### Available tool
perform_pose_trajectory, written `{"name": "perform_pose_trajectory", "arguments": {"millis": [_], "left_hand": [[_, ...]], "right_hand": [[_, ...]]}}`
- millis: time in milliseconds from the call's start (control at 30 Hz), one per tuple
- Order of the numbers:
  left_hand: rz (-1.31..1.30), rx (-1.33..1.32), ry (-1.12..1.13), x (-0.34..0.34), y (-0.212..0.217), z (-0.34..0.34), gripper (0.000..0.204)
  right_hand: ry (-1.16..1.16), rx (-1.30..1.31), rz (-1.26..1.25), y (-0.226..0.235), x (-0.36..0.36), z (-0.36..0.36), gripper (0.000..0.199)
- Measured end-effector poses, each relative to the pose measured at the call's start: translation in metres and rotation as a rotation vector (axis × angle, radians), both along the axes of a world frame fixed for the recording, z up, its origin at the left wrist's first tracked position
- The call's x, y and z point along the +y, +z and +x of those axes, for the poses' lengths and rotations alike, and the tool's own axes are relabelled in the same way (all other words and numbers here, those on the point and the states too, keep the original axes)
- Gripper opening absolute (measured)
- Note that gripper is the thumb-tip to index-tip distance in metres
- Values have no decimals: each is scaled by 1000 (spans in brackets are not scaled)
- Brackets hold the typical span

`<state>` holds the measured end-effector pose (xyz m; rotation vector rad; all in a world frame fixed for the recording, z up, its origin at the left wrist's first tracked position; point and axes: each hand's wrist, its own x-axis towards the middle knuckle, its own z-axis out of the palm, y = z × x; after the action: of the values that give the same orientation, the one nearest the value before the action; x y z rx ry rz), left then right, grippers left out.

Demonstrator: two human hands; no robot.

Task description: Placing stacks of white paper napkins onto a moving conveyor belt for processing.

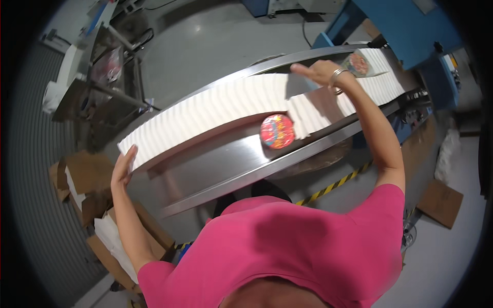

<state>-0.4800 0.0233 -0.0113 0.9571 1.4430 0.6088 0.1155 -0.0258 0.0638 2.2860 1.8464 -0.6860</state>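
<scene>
White row (205, 108) borders bare trough floor (215, 163), left hand (122, 167) holding the row's end, right hand (324, 72) well apart, grip unclear.

From my place I cannot see all the fingers of the left hand (122, 168), because the end of the long white stack (210, 110) hides some. The right hand (319, 72) covers its own curled fingers, so their contact below is unclear to me. The print on the round red label (277, 131) is blurred. The dark rim cuts the blue machine (411, 31), and the pink shirt (287, 231) partly hides two dark shapes (269, 190).
</scene>
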Motion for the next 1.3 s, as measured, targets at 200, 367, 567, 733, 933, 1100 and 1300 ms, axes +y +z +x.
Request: {"name": "perform_pose_trajectory", "arguments": {"millis": [200,367,567,733,933,1100,1300], "left_hand": [[-99,-240,114,3,-9,-2,52],[49,-225,32,-3,-4,7,57],[92,-221,-85,-4,-4,18,65],[106,-285,-79,-10,0,4,51],[245,-310,14,-31,-16,-26,44],[308,-369,22,-40,4,-34,43],[450,-353,-46,-14,-2,-78,63]], "right_hand": [[-182,346,-2,-21,9,-113,82],[-426,520,-145,-75,37,-85,67],[-331,502,-168,-44,34,-154,80],[-303,551,-90,-80,43,-167,57],[-165,888,52,-63,17,-221,46],[-250,940,86,-58,-7,-241,38],[-293,1061,360,-74,-28,-288,41]]}}
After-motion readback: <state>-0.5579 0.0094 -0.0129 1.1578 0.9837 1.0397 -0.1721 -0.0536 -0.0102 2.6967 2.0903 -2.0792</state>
